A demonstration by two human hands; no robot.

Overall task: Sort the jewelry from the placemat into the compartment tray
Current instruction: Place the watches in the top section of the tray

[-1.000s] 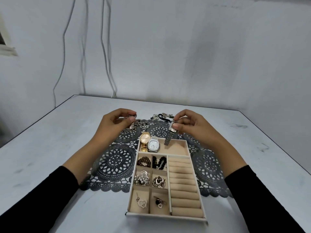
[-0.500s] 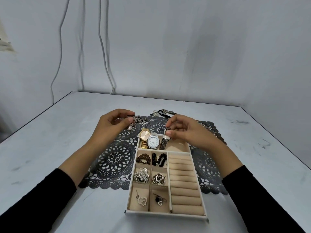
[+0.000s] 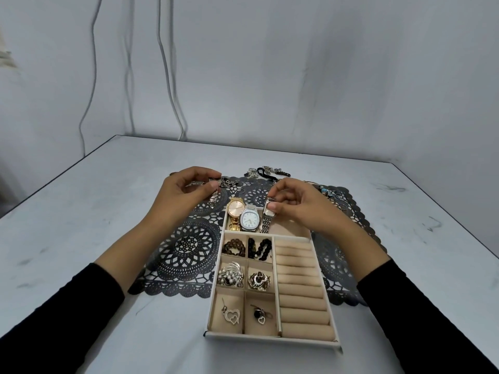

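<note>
Step in hand: R hand [image 3: 299, 205] pinches a slim silver watch [image 3: 267, 215] by its case, laying it in the compartment tray's [image 3: 272, 338] far section, just right of the gold & silver watches there. L hand [image 3: 179, 197] grips another metal-band watch [image 3: 212, 200] over the placemat [image 3: 186, 247], near its far-left corner. Next, probably: release, then place the L one beside it. Band is fine mesh links, limp, hanging.
</note>
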